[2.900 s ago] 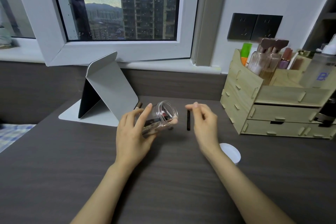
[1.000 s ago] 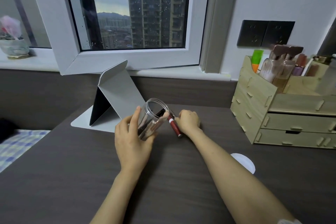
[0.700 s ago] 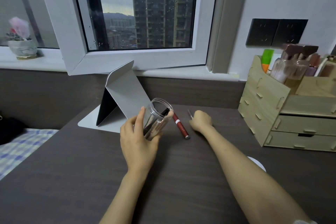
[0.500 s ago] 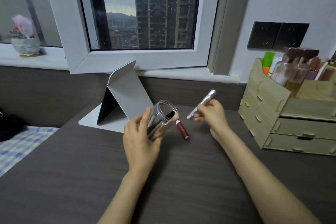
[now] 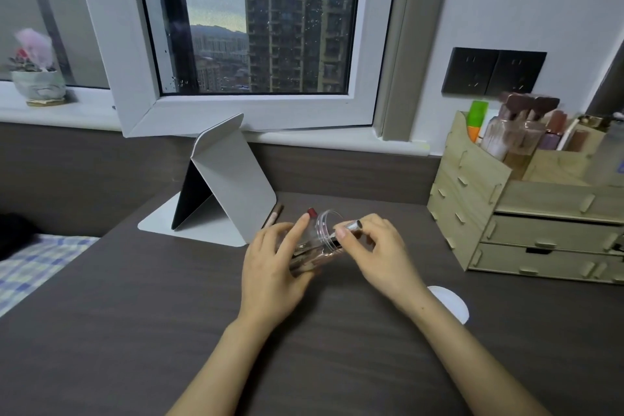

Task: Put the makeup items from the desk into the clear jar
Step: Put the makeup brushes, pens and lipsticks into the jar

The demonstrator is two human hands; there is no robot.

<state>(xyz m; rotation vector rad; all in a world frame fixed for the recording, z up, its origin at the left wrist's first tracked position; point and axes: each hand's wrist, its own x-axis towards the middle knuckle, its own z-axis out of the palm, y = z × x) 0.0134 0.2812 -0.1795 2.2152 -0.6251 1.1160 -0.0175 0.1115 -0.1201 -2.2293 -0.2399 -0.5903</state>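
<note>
My left hand [image 5: 270, 267] grips the clear jar [image 5: 322, 240], tilted with its mouth facing right; several makeup sticks lie inside. At the jar's mouth my right hand [image 5: 374, 250] pinches a silver makeup pen [image 5: 349, 226], its tip at the rim. Behind the jar, a red lipstick tube [image 5: 311, 212] shows only its end on the desk [image 5: 169, 314]. A tan pencil [image 5: 274, 215] lies by the tablet stand.
A white folding tablet stand [image 5: 229, 189] sits at the back left. A wooden drawer organizer [image 5: 526, 213] with bottles stands at the right. The jar's white lid [image 5: 450, 302] lies near my right forearm. A bed edge [image 5: 33, 260] borders the desk's left side.
My right hand picked up the silver pen from the desk and brought it down to the jar's mouth. The red tube stayed on the desk, now mostly hidden behind the jar.
</note>
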